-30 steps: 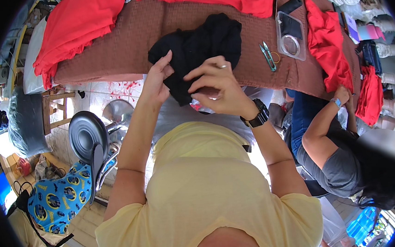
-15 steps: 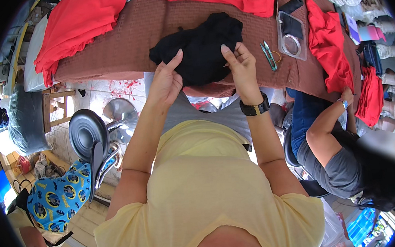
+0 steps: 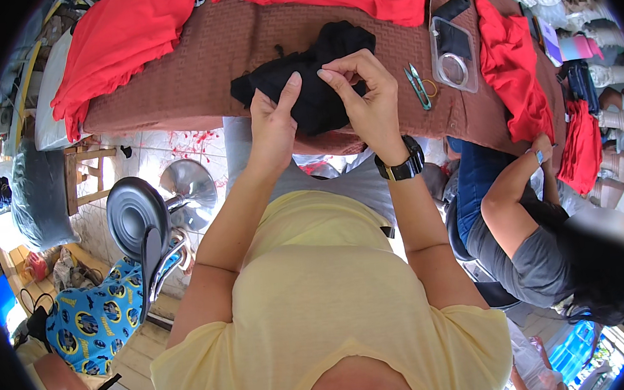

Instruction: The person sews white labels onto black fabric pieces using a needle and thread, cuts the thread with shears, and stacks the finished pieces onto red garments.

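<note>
Work on the black cloth (image 3: 320, 112) looks partway: it sits bunched at the desk's (image 3: 207, 75) near edge, twelve o'clock from the body, neither spread flat nor set aside. At its seven o'clock the left hand (image 3: 274, 128) pinches the edge; at four the right hand (image 3: 374, 96) draws thumb and forefinger nearly together, grip unclear, while snips (image 3: 426, 102) lie unheld at three.

Cloth (image 3: 324, 110) on table (image 3: 241, 35) — snips (image 3: 419, 90) right; box (image 3: 471, 84) farther right.
</note>
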The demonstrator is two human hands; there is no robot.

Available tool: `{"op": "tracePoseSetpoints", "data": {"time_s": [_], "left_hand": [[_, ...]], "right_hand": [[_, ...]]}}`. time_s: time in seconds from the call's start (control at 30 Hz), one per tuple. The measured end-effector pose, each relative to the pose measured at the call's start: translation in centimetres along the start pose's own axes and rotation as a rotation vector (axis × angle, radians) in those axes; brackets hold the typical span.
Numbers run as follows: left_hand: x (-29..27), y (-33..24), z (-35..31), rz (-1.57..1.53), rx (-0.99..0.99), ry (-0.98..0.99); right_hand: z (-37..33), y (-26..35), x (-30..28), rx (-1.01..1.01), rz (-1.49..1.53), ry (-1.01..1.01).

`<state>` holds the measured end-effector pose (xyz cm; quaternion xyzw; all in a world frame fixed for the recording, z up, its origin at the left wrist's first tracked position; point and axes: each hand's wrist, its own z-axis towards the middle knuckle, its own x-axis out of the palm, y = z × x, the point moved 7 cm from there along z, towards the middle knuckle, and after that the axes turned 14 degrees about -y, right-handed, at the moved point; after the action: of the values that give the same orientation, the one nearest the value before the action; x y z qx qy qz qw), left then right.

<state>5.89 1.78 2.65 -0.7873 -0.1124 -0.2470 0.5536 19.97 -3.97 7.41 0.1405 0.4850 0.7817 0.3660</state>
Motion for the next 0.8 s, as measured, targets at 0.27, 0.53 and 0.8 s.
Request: {"op": "tracePoseSetpoints", "data": {"time_s": [0.27,0.53,0.8], "left_hand": [[-1.7,0.9,1.0,-0.025,-0.007,-0.018],[-2.7,-0.1,1.7,-0.019,-0.025,-0.021],[-3.4,-0.3,2.2,-0.168,-0.171,-0.012]], "right_hand": [[1.7,1.6,0.4,-0.136,-0.193,0.170],[1.0,1.1,2.4,-0.065,-0.158,0.189],[1.9,2.6,3.0,-0.120,-0.148,0.153]]}}
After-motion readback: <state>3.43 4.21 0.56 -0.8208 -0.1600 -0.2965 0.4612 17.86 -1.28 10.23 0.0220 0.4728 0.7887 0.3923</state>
